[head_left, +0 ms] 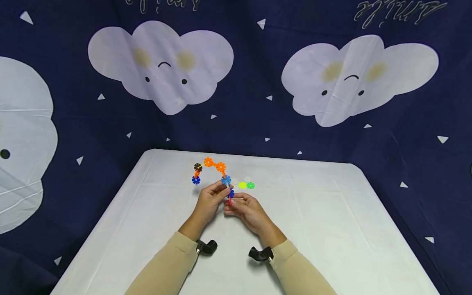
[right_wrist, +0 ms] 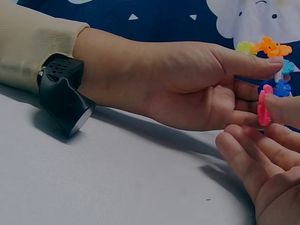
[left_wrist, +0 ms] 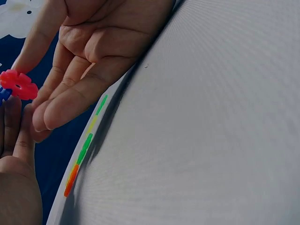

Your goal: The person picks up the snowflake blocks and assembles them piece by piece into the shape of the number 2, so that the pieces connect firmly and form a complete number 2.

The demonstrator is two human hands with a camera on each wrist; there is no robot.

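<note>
Left hand (head_left: pixel 209 201): fingers pinched together on a white disc (right_wrist: pixel 279 75) in a chain of notched plastic discs (head_left: pixel 221 166). Right hand (head_left: pixel 251 211): thumb and fingers narrowed on a pink disc (right_wrist: pixel 263 110) at the chain's near end, turned edge-on and touching a dark blue disc (right_wrist: pixel 282 87). The chain stood between and beyond the hands: a light blue disc (head_left: pixel 226 180) past the left fingers, then orange discs (head_left: pixel 208 162), a dark brown disc (head_left: pixel 198 167) and a blue end disc (head_left: pixel 196 180), arched leftward. Whether that far end rested on the surface could not be told. Loose, near the right fingers: a yellow disc (head_left: pixel 242 185), a green disc (head_left: pixel 250 185) beside it, and a pale disc (head_left: pixel 247 179). Two beige sleeves (head_left: pixel 164 262), each with a black wrist camera (head_left: pixel 208 247). White surface (head_left: pixel 313 221); behind, a navy cloth (head_left: pixel 250 82) printed with clouds.
</note>
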